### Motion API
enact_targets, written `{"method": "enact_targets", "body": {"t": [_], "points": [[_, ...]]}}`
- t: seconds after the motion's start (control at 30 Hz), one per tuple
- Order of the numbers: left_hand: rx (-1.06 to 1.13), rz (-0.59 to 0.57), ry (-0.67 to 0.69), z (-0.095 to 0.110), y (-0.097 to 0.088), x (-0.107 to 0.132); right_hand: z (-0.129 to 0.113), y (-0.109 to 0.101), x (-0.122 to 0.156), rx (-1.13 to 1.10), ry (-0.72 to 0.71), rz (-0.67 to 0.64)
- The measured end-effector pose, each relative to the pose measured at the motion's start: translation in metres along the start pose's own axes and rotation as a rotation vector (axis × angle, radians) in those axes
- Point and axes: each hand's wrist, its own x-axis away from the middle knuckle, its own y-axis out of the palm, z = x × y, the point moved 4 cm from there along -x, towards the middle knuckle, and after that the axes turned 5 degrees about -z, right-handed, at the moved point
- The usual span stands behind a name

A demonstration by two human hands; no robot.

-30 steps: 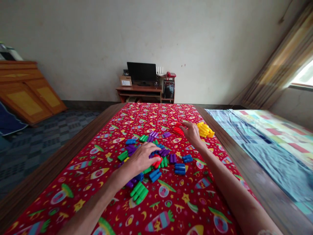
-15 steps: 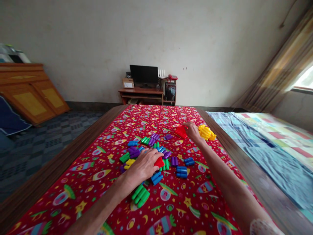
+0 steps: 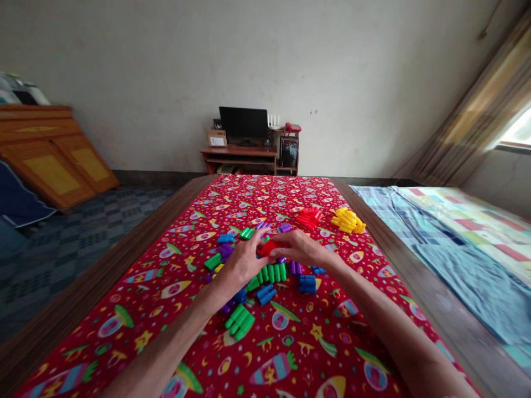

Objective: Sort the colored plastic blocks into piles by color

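Note:
Between my two hands is a red plastic block (image 3: 267, 248), just above a mixed pile. My left hand (image 3: 245, 258) closes on it from the left, and my right hand (image 3: 296, 247) has its fingers closed on the other side. Around and beneath them lie green blocks (image 3: 271, 273), blue blocks (image 3: 266, 294) and purple blocks (image 3: 296, 268). A yellow block (image 3: 218, 269) is partly hidden by my left hand. Farther off, red blocks (image 3: 308, 218) lie together, beside a heap of yellow blocks (image 3: 347, 220).
A red patterned cloth (image 3: 174, 326) covers the table, whose dark wooden edge (image 3: 136, 246) shows along the left. A bed (image 3: 468, 265) with a blue sheet adjoins the right side. Beyond the table's far end stands a desk with a monitor (image 3: 244, 123).
My right hand has come back from the red group to the pile and meets my left hand at the red block. Left hand has lifted slightly with that block.

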Motion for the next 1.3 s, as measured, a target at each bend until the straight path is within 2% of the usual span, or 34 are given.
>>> {"method": "enact_targets", "body": {"t": [0.07, 0.17, 0.3, 0.4, 0.5, 0.63, 0.83, 0.9, 0.97, 1.03, 1.13, 1.17, 1.23, 1.3], "points": [[0.028, 0.007, 0.041, 0.0, -0.004, -0.001, -0.003, -0.006, 0.0, 0.087, 0.016, 0.089], [0.036, 0.051, 0.115, 0.0, -0.015, -0.001, 0.022, -0.032, 0.01, 0.213, 0.157, 0.195], [-0.038, 0.094, 0.15, -0.003, -0.028, -0.002, 0.075, -0.063, 0.035, 0.467, 0.449, 0.11], [-0.078, 0.096, 0.166, -0.005, -0.03, -0.002, 0.098, -0.073, 0.05, 0.643, 0.606, 0.085], [-0.101, 0.09, 0.194, -0.004, -0.027, -0.002, 0.103, -0.069, 0.053, 0.736, 0.674, 0.088], [-0.124, 0.086, 0.209, -0.007, -0.028, -0.003, 0.097, -0.061, 0.051, 0.784, 0.757, 0.103], [-0.218, 0.121, 0.155, -0.037, -0.039, -0.01, 0.087, -0.065, 0.048, 0.803, 0.829, 0.218], [-0.251, 0.113, 0.113, -0.05, -0.04, -0.013, 0.081, -0.065, 0.044, 0.802, 0.803, 0.261], [-0.273, 0.093, 0.079, -0.061, -0.039, -0.014, 0.07, -0.058, 0.036, 0.775, 0.708, 0.284], [-0.284, 0.063, 0.063, -0.069, -0.035, -0.015, 0.056, -0.041, 0.024, 0.696, 0.512, 0.254], [-0.269, 0.031, 0.076, -0.073, -0.029, -0.015, 0.034, -0.002, 0.005, 0.547, 0.13, 0.164], [-0.259, 0.032, 0.087, -0.072, -0.028, -0.015, 0.028, 0.012, 0.0, 0.527, 0.041, 0.138], [-0.236, 0.041, 0.114, -0.066, -0.027, -0.014, 0.025, 0.034, -0.009, 0.539, -0.025, 0.086], [-0.214, 0.042, 0.143, -0.057, -0.027, -0.013, 0.028, 0.047, -0.015, 0.556, 0.002, 0.04]]}}
